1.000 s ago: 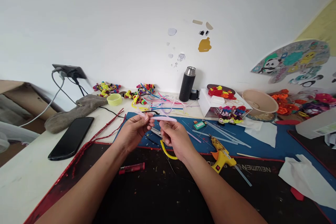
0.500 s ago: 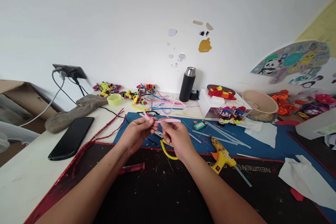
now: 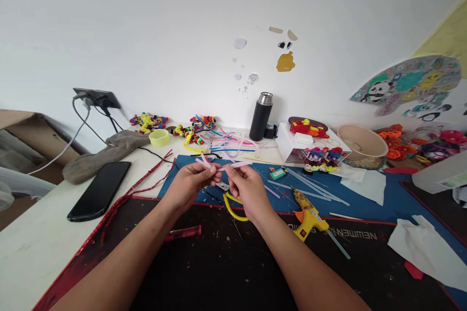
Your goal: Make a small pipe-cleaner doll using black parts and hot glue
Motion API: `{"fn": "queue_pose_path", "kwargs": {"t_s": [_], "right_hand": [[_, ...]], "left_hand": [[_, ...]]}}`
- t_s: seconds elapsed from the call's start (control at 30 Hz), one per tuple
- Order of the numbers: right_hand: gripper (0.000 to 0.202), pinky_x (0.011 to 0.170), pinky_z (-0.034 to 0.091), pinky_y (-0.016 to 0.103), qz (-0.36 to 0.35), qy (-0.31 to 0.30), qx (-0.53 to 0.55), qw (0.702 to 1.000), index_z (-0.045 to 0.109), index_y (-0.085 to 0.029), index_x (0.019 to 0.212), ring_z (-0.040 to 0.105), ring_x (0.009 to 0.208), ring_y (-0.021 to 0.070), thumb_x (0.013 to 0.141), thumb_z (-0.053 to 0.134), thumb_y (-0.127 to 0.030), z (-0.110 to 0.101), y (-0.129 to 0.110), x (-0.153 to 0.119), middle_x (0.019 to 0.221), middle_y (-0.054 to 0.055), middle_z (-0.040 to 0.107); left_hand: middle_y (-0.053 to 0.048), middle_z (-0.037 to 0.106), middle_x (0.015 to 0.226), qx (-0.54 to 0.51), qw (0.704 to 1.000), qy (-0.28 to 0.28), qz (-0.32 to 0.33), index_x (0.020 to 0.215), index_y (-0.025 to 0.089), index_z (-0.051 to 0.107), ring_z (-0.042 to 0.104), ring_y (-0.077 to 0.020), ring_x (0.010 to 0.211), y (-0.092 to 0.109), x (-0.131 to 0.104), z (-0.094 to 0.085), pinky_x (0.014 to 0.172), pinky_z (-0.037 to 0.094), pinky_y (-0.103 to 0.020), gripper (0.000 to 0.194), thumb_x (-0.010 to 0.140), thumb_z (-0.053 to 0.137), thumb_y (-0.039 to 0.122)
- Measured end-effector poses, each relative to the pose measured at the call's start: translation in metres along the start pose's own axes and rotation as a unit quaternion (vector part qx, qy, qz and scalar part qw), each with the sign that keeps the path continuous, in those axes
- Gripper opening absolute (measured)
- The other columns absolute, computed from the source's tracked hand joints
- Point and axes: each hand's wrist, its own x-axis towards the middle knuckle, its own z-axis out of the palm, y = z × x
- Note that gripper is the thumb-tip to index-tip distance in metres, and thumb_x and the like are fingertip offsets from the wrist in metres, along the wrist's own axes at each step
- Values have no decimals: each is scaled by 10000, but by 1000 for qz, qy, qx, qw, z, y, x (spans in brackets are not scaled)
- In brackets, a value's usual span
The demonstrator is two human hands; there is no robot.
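Between my two hands is a pale pink pipe cleaner (image 3: pixel 241 164), held above the blue mat. My left hand (image 3: pixel 190 181) pinches it between thumb and forefinger, and short pale ends stick out past the fingers on the left. Thumb and fingers of my right hand (image 3: pixel 245 185) are closed on the same stem, whose free end points right. The fingertips of both hands nearly meet. Just beneath them lie scissors with yellow handles (image 3: pixel 233 211), partly covered by my right hand.
A yellow glue gun (image 3: pixel 309 216) lies right of my hands, near clear glue sticks (image 3: pixel 315 184). Behind stand a black thermos (image 3: pixel 261 117) and colourful pipe cleaners (image 3: pixel 233 143). To the left are a phone (image 3: pixel 99 192) and red twisted stems (image 3: pixel 142 181). A red cutter (image 3: pixel 184 233) lies in front.
The pipe cleaner's right end now angles slightly upward, where before it lay nearly level and looked looped back. My hands have shifted only a little.
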Motion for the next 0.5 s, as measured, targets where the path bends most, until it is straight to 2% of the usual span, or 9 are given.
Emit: {"fn": "queue_pose_path", "kwargs": {"t_s": [0.17, 0.33, 0.5], "right_hand": [[450, 409, 228, 226, -7, -18, 0, 1000, 741, -163, 894, 374, 413, 67, 733, 841, -571, 0, 0, 1, 542, -64, 519], [491, 407, 229, 221, -1, -13, 2, 1000, 751, -157, 931, 376, 414, 65, 710, 854, -583, 1, -1, 1, 543, -72, 514], [474, 403, 225, 217, -11, -3, 3, 1000, 739, -157, 891, 381, 417, 62, 728, 838, -591, 1, -1, 0, 555, -67, 517]], "left_hand": [[-96, 773, 738, -40, 999, 20, -12, 856, 92, 851, 673, -131, 638, 4, 0, 2, 585, 545, -192, 446, 556, 1040, 363], [-22, 693, 655, -82, 996, 39, 5, 860, 101, 833, 628, -90, 588, 9, 0, 0, 546, 512, -158, 444, 573, 1035, 372], [-38, 712, 680, -57, 998, 25, 24, 809, 108, 815, 645, -107, 613, 8, 1, -3, 546, 516, -166, 388, 590, 1028, 346]]}}
